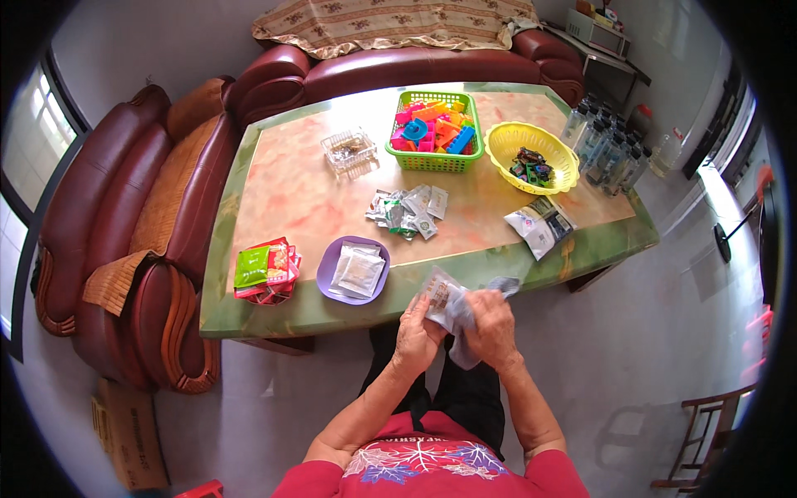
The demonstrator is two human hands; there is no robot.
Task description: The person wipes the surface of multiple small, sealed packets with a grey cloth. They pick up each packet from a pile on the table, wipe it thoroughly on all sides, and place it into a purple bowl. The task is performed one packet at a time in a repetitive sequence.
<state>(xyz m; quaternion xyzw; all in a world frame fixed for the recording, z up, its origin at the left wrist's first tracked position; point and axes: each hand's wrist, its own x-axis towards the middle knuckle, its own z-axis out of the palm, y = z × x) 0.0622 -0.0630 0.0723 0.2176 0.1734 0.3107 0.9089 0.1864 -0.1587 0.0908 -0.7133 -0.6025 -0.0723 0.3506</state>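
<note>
Just past the table's near edge, my left hand (pixel 418 336) is closed on a whitish sachet (pixel 442 292) with brown print. My right hand (pixel 491 330) grips a grey cloth (pixel 466 350), which lies against the sachet; a loose end sticks out beyond the fingers. To the left of my hands stands a purple bowl (pixel 323 267) with several white packets (pixel 359 270) in it. Farther left is a stack of red packets (pixel 281 274) with a green packet (pixel 251 267) on top. A loose heap of small silver and white sachets (pixel 407 212) lies beyond my hands.
On the marble-patterned table (pixel 290 195) stand a clear plastic box (pixel 349 153), a green basket (pixel 436 163) of colourful toy blocks and a yellow basket (pixel 501 148) of small dark items. A white bag (pixel 538 231) lies at the right edge. Several bottles (pixel 610 149) stand beyond it. Sofas (pixel 133 207) border the table.
</note>
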